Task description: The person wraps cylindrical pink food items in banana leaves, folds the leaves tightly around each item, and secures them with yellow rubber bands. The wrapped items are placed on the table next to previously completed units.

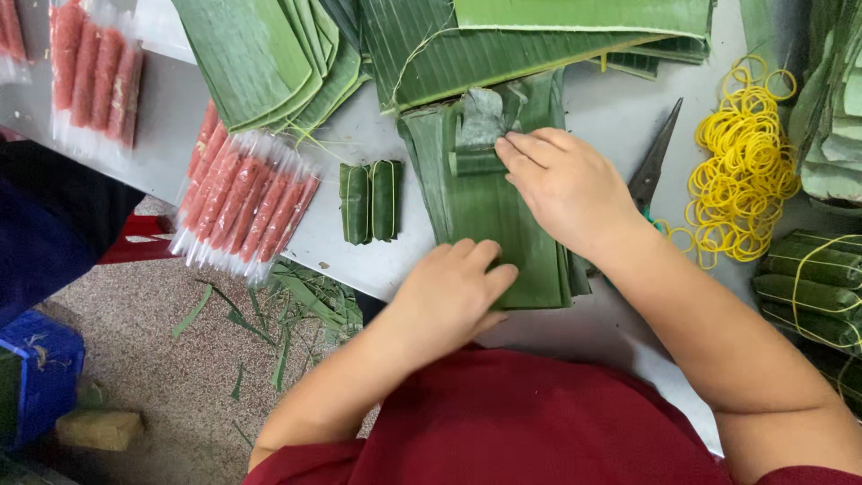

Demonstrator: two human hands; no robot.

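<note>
- The left hand (453,292) lies flat, fingers together, on a stack of long green banana-leaf strips (489,216) at the near edge of the grey table (611,117).
- The right hand (566,184) presses its fingertips on a small folded leaf parcel (480,135) at the strips' far end.
- Two wrapped green leaf rolls (370,202) lie just left; yellow rubber bands (741,175) lie toward the right edge.

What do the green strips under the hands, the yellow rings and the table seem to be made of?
Strips: probably fresh banana-type leaf, glossy, with fine parallel ribs. Rings: apparently rubber bands, thin matte yellow loops in a loose heap. Table: smooth pale grey surface, possibly metal or laminate; unclear.
</note>
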